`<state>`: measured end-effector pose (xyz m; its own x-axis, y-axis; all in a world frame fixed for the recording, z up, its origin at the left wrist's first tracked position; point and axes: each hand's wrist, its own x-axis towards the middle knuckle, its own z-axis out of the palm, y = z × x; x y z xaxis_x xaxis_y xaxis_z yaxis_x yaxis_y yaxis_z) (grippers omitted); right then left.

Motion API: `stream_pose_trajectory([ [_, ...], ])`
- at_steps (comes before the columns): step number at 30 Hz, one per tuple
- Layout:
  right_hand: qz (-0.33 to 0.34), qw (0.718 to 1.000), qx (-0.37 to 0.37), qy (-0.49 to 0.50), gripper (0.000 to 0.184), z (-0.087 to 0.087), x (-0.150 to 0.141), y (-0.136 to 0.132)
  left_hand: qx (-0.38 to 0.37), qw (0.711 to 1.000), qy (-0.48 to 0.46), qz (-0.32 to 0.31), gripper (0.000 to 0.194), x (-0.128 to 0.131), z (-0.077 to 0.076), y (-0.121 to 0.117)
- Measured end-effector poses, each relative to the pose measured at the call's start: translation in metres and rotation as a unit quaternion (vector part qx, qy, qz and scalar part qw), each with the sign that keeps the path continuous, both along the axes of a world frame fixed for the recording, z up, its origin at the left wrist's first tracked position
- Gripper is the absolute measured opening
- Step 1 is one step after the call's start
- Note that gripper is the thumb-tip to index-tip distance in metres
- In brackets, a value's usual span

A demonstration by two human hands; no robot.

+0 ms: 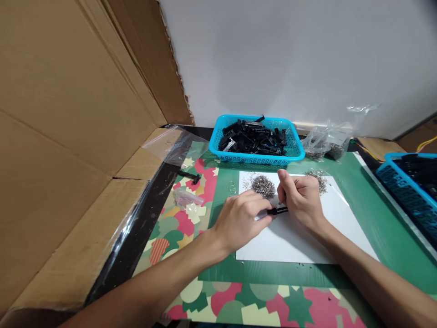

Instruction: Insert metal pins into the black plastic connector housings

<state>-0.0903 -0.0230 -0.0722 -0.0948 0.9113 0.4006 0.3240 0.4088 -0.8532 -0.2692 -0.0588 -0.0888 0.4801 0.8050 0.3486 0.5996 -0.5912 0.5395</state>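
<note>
Being pinched by left hand (243, 213): black part (280, 211); right hand (303, 200) curled alongside, hold unclear; metal pieces (263, 186) heaped beyond

Left forearm (164, 280) and right forearm (372, 273) bare, angled inward. Left hand (241, 216) back-up, fingers bent, thumb drawn in near the fingertips. Right hand (302, 200) curled fist-like, thumb uppermost, extended forward. Hands near each other, a gap between.
</note>
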Motion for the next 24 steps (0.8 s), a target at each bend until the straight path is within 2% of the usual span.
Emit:
stream_pose_trajectory([
  [6,-0.014,1.0,0.017,-0.013,0.076,-0.009,0.0,-0.004,-0.006,1.0,0.002,-0.009,0.005,0.003,0.0,0.0],
  [12,-0.03,0.996,0.042,-0.068,0.077,-0.008,0.001,-0.005,-0.011,1.0,-0.01,-0.022,0.009,0.003,0.001,0.002],
  [18,-0.001,0.99,0.062,-0.126,0.075,-0.008,0.002,-0.008,-0.02,0.999,-0.028,-0.031,0.011,0.002,-0.003,0.003],
  [21,0.0,0.992,0.065,-0.105,0.074,-0.011,0.003,-0.01,-0.028,0.999,-0.034,-0.025,0.012,0.002,-0.004,0.004],
  [24,-0.013,0.999,0.042,-0.023,0.074,-0.012,0.009,-0.005,-0.022,0.998,-0.042,-0.03,0.007,0.002,-0.002,0.005],
])
